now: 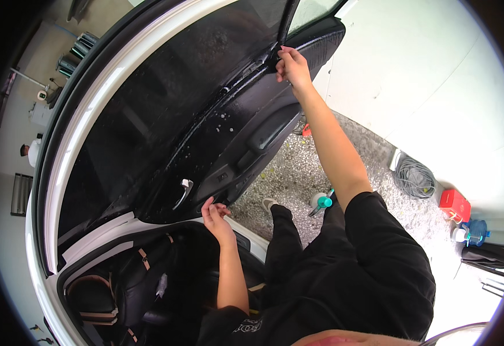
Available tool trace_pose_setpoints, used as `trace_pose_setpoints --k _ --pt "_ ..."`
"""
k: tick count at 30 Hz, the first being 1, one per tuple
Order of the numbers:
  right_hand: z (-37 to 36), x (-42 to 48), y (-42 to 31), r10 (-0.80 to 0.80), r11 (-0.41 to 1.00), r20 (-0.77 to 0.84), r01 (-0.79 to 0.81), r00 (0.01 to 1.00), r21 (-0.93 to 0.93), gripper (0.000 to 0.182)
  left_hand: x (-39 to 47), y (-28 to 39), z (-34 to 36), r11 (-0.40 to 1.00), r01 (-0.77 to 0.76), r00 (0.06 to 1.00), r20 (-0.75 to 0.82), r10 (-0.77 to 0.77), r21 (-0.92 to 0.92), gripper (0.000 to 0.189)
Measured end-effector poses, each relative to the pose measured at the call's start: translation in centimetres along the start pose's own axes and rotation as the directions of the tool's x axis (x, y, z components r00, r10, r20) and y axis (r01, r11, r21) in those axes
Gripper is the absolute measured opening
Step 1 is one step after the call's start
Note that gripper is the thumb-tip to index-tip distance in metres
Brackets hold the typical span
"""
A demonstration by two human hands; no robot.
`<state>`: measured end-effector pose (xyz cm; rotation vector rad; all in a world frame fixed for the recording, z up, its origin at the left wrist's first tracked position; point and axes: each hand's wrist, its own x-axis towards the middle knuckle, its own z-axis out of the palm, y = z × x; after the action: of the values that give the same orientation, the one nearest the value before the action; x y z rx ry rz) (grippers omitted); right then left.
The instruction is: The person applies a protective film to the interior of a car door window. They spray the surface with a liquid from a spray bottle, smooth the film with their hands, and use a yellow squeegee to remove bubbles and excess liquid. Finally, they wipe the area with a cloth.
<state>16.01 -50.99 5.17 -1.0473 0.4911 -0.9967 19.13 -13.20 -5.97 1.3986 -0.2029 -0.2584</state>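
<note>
The open door of a white car stands before me, its dark window glass [148,95] and black door panel [230,134] facing me. My right hand [293,67] is at the window's lower corner, fingers bent, thumb and index together; whether they pinch film or trim there I cannot tell. Near the chrome inner door handle [185,194], my left hand [217,218] has its fingers loosely curled and apart, with nothing seen in it. Wet streaks run along the sill under the glass, and drops of liquid dot the panel.
A spray bottle [322,200] with a turquoise top is by my legs. On the speckled floor lie a coiled grey hose or cable [415,178] and a red box [455,205], near a blue water jug [476,232]. Black car seats [139,281] are below left. Another person [30,152] is far left.
</note>
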Motion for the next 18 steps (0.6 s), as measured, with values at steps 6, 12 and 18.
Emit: trace_pose_setpoints --k 6,12,18 --pt "4.5 -4.1 2.9 0.176 0.940 0.124 -0.204 0.977 0.273 0.015 2.2 1.3 2.0 0.997 0.014 1.000 -0.022 -0.016 -0.079 0.022" --pt "12.0 -9.8 6.8 0.284 0.877 0.285 -0.368 0.915 0.308 0.016 8.0 6.2 7.6 0.963 0.080 0.996 -0.016 -0.087 -0.259 0.022" --pt "14.8 -11.8 8.5 0.309 0.893 0.232 -0.365 0.922 0.262 0.021 10.6 7.3 10.0 0.813 0.246 0.963 0.040 -0.265 -0.528 0.022"
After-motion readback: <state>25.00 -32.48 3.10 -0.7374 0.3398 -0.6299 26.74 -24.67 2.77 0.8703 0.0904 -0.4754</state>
